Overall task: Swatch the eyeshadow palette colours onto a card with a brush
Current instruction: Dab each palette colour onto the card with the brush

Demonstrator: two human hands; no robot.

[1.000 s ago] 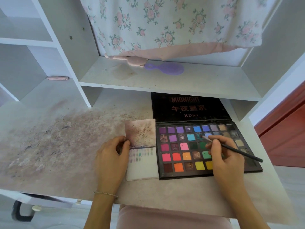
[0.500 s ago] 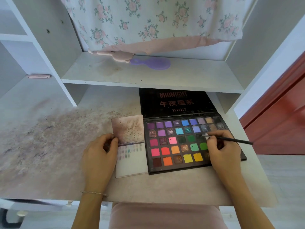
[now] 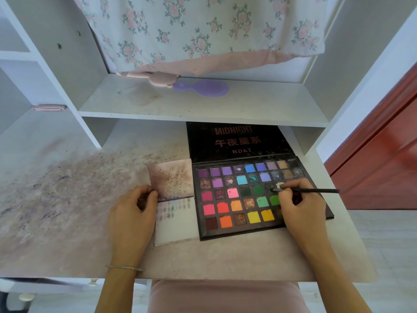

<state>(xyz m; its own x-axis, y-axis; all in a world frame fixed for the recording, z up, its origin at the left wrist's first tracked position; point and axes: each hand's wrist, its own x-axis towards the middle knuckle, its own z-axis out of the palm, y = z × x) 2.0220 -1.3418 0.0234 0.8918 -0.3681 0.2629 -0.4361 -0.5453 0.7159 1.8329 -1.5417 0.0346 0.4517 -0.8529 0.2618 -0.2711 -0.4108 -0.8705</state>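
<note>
The eyeshadow palette (image 3: pixel 239 199) lies open on the desk (image 3: pixel 67 222), right of centre, its lid (image 3: pixel 237 141) raised at the far side. The right hand (image 3: pixel 302 206) rests over the palette's right end, fingers pinched together round a thin black brush (image 3: pixel 316 190). The brush tip touches a pale pan in the third row from the far edge, and the handle points right.

Just left of the palette, touching its edge, lies the card (image 3: pixel 178 220). Faint rows of swatches sit on its far part. A stained sheet (image 3: pixel 172 178) lies on the far side of the card. The left hand (image 3: pixel 133 213) is beside the card's left edge, fingers curled, tips at the sheet's near-left corner.

The lid reads "MIDNIGHT", then four Chinese characters, then "HDKT".

The palette holds rows of square pans: purples and blues far, pinks, reds, oranges, yellows and greens near.

On the shelf (image 3: pixel 203 105) above lies a purple hairbrush (image 3: pixel 203 88).
</note>
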